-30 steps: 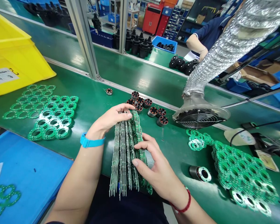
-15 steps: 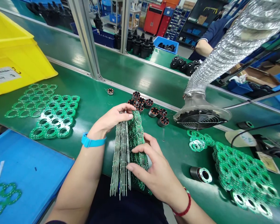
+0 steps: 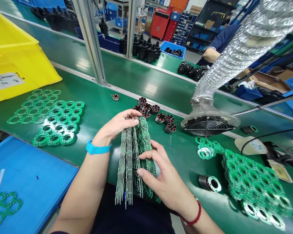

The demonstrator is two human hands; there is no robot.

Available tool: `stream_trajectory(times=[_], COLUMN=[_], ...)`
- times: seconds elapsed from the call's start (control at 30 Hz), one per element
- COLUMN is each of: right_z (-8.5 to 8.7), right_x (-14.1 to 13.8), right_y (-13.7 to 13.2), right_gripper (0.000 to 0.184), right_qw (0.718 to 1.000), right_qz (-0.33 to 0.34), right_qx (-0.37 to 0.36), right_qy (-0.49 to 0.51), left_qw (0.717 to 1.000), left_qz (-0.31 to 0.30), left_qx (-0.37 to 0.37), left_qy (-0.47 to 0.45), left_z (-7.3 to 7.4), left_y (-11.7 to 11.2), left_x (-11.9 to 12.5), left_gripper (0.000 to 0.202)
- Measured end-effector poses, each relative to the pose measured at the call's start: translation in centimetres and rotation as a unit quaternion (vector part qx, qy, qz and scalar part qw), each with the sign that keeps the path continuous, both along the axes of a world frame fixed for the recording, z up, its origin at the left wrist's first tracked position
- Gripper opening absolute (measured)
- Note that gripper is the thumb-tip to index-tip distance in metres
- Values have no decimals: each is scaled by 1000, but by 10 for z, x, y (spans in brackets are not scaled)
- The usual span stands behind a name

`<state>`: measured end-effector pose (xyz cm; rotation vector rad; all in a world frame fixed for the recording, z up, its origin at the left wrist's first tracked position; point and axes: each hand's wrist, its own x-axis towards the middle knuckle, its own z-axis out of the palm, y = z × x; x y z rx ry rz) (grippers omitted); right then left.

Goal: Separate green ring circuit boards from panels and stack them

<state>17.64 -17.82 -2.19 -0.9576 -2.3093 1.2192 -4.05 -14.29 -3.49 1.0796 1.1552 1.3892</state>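
Note:
A thick bundle of green circuit board panels (image 3: 128, 159) with rows of round holes stands on edge in front of me. My left hand (image 3: 119, 125) is closed over its top far end, thumb on the near face and fingers behind. My right hand (image 3: 167, 182) grips the right side, with thumb and index fingertip against the boards and the other fingers partly hidden behind them. The panels on the right fan apart from the upright ones on the left, leaving a dark gap. Just beyond my left fingertips are several wire-wound motor stators (image 3: 146, 107).
Flat board panels (image 3: 56, 126) lie to the left by a yellow bin (image 3: 19, 61). A blue tray (image 3: 51, 182) is at lower left. On the right are a board stack (image 3: 256, 182), a cylindrical motor part (image 3: 209, 183) and a low-hanging extraction duct (image 3: 207, 122). A co-worker's arm (image 3: 212, 53) shows beyond.
My right thumb has shifted slightly right, and some panels have tipped over with it. The gap in the bundle is wider. My left hand keeps its hold.

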Motion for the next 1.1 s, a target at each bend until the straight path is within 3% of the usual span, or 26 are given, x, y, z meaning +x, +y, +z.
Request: stream_trajectory(times=[0.37, 0.57, 0.7, 0.8, 0.93, 1.1], right_z=[0, 4, -7, -24, -46, -41], right_x=[10, 3, 10, 25, 45, 42], right_y=[2, -3, 5, 24, 52, 51], right_gripper=[22, 33, 51, 63, 62, 46], right_qw=[996, 986, 991, 996, 997, 984], right_qz=[-19, -44, -42, -58, -63, -84], right_qx=[45, 64, 98, 53, -4, 116], right_qy=[-71, -149, -81, -40, -48, -104], left_qw=[1000, 999, 998, 997, 994, 987], left_qz=[12, 19, 37, 42, 69, 99], left_qx=[-10, -15, -13, -22, -37, -77], left_qy=[20, 34, 46, 59, 70, 98], left_z=[2, 1, -1, 0, 4, 9], left_y=[-2, 0, -1, -1, -6, -25], left_x=[-1, 0, 0, 2, 3, -9], left_gripper=[28, 24, 22, 14, 12, 17])
